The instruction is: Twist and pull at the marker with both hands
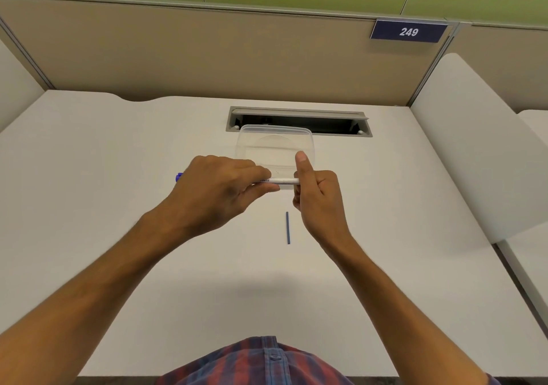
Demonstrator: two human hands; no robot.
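Note:
My left hand (219, 189) grips a white pen (281, 181) that lies level above the white desk (118, 177); the pen's blue end (179, 176) sticks out past the hand on the left. My right hand (315, 190) is curled round the pen's right end, thumb pointing up. Just behind both hands sits a clear plastic container (275, 143). A thin blue stick (288, 227) lies on the desk below my right hand, apart from it.
An open grey cable slot (296, 117) is set into the desk behind the container. Beige partition panels (207, 52) close off the back, with a blue sign reading 249 (408, 31). A white side divider (474, 147) stands on the right.

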